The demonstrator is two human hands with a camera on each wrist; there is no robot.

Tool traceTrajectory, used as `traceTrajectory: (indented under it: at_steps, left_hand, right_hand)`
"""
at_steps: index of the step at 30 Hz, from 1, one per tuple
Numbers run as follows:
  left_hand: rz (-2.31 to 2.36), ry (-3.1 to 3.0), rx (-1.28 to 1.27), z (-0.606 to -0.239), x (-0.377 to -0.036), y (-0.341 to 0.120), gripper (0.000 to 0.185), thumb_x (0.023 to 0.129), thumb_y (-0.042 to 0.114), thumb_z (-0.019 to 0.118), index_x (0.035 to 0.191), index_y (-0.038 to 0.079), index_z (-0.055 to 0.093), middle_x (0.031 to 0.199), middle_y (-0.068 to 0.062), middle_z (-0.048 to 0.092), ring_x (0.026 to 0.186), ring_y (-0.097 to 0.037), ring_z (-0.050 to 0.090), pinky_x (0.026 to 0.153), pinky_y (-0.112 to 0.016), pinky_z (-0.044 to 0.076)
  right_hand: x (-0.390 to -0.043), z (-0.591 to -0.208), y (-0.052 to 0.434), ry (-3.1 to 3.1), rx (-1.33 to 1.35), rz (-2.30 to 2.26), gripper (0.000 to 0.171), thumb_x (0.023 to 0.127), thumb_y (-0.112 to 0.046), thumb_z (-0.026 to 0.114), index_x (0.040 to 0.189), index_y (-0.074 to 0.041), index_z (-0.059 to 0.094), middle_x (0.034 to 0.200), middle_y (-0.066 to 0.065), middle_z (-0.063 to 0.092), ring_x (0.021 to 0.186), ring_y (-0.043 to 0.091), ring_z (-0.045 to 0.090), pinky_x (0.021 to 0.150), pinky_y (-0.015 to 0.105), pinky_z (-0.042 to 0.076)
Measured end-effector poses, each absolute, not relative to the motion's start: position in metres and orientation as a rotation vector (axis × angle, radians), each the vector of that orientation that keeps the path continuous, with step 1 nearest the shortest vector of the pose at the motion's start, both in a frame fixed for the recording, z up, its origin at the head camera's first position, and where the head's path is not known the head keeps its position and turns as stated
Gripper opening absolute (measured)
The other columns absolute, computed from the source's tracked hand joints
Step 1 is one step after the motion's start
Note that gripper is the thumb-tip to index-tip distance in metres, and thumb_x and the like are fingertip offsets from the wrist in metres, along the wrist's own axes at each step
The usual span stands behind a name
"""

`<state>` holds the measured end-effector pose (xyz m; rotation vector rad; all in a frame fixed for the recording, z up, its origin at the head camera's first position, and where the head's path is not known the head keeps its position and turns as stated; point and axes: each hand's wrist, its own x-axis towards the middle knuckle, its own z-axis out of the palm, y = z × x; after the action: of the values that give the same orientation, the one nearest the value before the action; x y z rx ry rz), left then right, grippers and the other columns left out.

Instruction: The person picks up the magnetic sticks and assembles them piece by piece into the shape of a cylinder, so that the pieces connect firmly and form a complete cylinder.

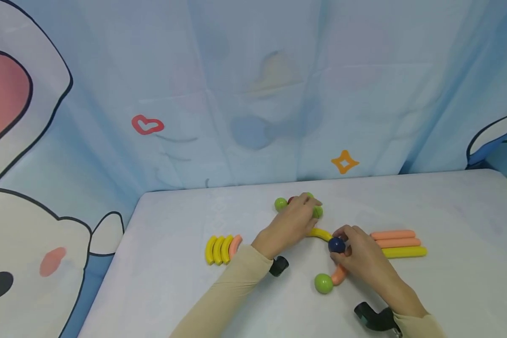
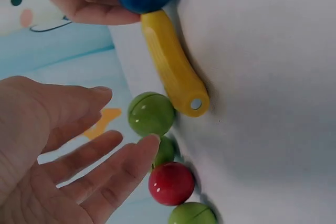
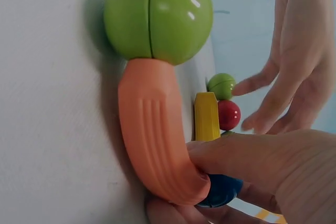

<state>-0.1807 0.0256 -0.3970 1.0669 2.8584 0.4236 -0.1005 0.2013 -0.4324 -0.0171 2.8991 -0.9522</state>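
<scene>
1. Head view: the right hand (image 1: 359,256) pinches a dark blue ball (image 1: 336,245), which joins a yellow curved stick (image 1: 321,233) and an orange curved stick (image 1: 339,274) tipped by a green ball (image 1: 323,283). The hand hides most of the orange stick. The left hand (image 1: 291,223) covers a cluster of balls, with only bits showing.
2. Left wrist view: the left hand's (image 2: 63,156) fingers are straight and apart, one fingertip at a green ball (image 2: 151,114). The red ball (image 2: 171,183) lies beyond. The blue ball is cut off at the top.
3. Right wrist view: the thumb (image 3: 247,153) presses where the orange stick meets the blue ball, which is mostly hidden.
</scene>
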Motion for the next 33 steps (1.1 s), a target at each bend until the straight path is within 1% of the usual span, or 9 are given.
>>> traceTrajectory:
  at_steps: [4,7,13,15,17,22,25,29,33]
  left_hand:
    - [0.271,2.843,1.12,-0.401,-0.19,0.04,0.034,0.107,0.019,0.061,0.141,0.015,0.066,0.129,-0.001,0.061,0.112,-0.011,0.058,0.077,-0.016,0.054]
    - [0.223,2.846,1.081,-0.405,-0.192,0.043,0.03,0.106,0.022,0.064,0.135,0.019,0.071,0.124,0.002,0.063,0.105,-0.008,0.06,0.071,-0.018,0.054]
    - [0.281,2.836,0.966,-0.413,-0.188,0.034,0.027,0.102,0.031,0.072,0.126,0.019,0.075,0.121,0.004,0.067,0.1,-0.005,0.063,0.079,-0.016,0.054]
    - [0.381,2.834,0.906,-0.415,-0.186,0.027,0.027,0.1,0.028,0.075,0.124,0.016,0.075,0.118,0.003,0.068,0.095,-0.006,0.062,0.079,-0.017,0.053]
    - [0.493,2.824,0.854,-0.417,-0.185,0.018,0.026,0.098,0.023,0.078,0.121,0.012,0.073,0.108,0.002,0.067,0.087,-0.007,0.057,0.075,-0.017,0.05]
    - [0.713,2.756,0.782,-0.415,-0.178,-0.002,0.022,0.092,0.008,0.081,0.108,0.007,0.066,0.094,0.001,0.058,0.082,-0.012,0.051,0.073,-0.018,0.046]
    - [0.746,2.728,0.724,-0.414,-0.173,-0.006,0.026,0.089,0.003,0.082,0.109,0.006,0.065,0.096,0.0,0.056,0.083,-0.013,0.051,0.073,-0.018,0.046]
    - [0.7,2.739,0.709,-0.415,-0.17,-0.007,0.031,0.088,0.008,0.085,0.115,0.003,0.072,0.102,-0.003,0.062,0.083,-0.012,0.052,0.074,-0.018,0.047]
    - [0.706,2.718,0.702,-0.415,-0.169,-0.008,0.027,0.087,0.01,0.086,0.111,0.003,0.077,0.104,-0.004,0.066,0.086,-0.011,0.054,0.079,-0.019,0.049]
  right_hand:
    - [-0.101,-0.432,0.205,2.902,-0.014,-0.978,0.046,0.081,-0.006,0.087,0.118,0.007,0.063,0.098,0.015,0.061,0.073,0.02,0.052,0.059,0.027,0.044]
    - [-0.1,-0.433,0.206,2.899,-0.014,-0.983,0.046,0.081,-0.006,0.087,0.118,0.007,0.063,0.099,0.016,0.061,0.074,0.02,0.052,0.058,0.026,0.045]
    - [-0.099,-0.435,0.213,2.878,0.025,-0.986,0.046,0.082,-0.01,0.087,0.119,0.005,0.064,0.102,0.016,0.062,0.075,0.021,0.053,0.06,0.029,0.046]
    - [-0.1,-0.435,0.216,2.867,0.045,-0.988,0.046,0.083,-0.011,0.087,0.12,0.005,0.064,0.104,0.017,0.062,0.076,0.021,0.054,0.06,0.03,0.047]
    - [-0.1,-0.436,0.219,2.868,0.048,-0.983,0.047,0.083,-0.011,0.087,0.12,0.006,0.064,0.105,0.018,0.062,0.077,0.022,0.054,0.06,0.031,0.047]
    - [-0.101,-0.437,0.227,2.884,0.041,-0.966,0.048,0.082,-0.01,0.088,0.12,0.007,0.063,0.105,0.019,0.061,0.078,0.022,0.055,0.06,0.03,0.048]
    - [-0.102,-0.437,0.231,2.899,0.039,-0.967,0.049,0.082,-0.01,0.088,0.12,0.007,0.063,0.105,0.02,0.061,0.078,0.022,0.056,0.059,0.029,0.048]
    - [-0.103,-0.437,0.232,2.916,0.04,-0.963,0.049,0.082,-0.01,0.088,0.12,0.007,0.063,0.104,0.02,0.06,0.077,0.022,0.056,0.058,0.028,0.047]
    - [-0.104,-0.437,0.232,2.915,0.056,-0.956,0.05,0.082,-0.01,0.088,0.121,0.007,0.062,0.105,0.021,0.06,0.077,0.022,0.055,0.058,0.028,0.047]
